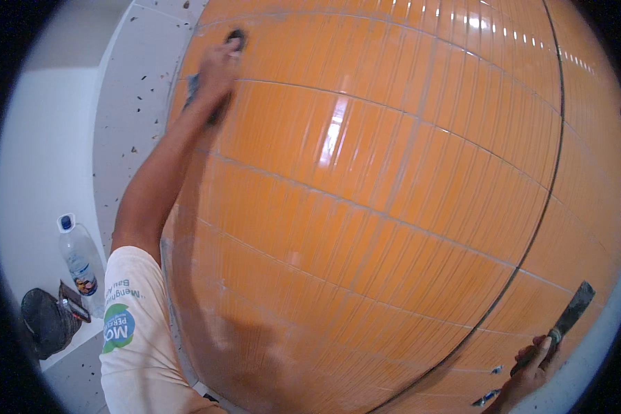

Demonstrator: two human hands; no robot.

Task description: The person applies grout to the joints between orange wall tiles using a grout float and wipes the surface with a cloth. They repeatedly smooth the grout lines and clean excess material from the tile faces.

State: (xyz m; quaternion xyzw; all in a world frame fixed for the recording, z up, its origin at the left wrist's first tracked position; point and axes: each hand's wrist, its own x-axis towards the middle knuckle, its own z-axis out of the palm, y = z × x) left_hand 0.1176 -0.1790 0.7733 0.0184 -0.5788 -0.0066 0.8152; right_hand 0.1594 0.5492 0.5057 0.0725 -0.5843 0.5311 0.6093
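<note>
My left arm reaches up along the left edge of a glossy orange tiled wall (310,200). My left hand (217,72) is closed around the dark handle of a flat tool (217,114), pressed near the tiles; the hand hides much of it, so its exact kind is unclear. Pale streaks and smears run over the tiles and their joints. At the lower right, my right hand (533,366) grips a putty knife (571,314) by its handle, its flat, stained blade pointing up and right, beside the wall.
A speckled grey strip (134,117) borders the tiles on the left. On a white ledge stand a clear plastic bottle (77,255) with a blue cap, a black cap (48,321) and a small dark phone-like item (74,305). A thin dark line (561,117) runs down the right tiles. Small metal fittings (486,397) stick out low.
</note>
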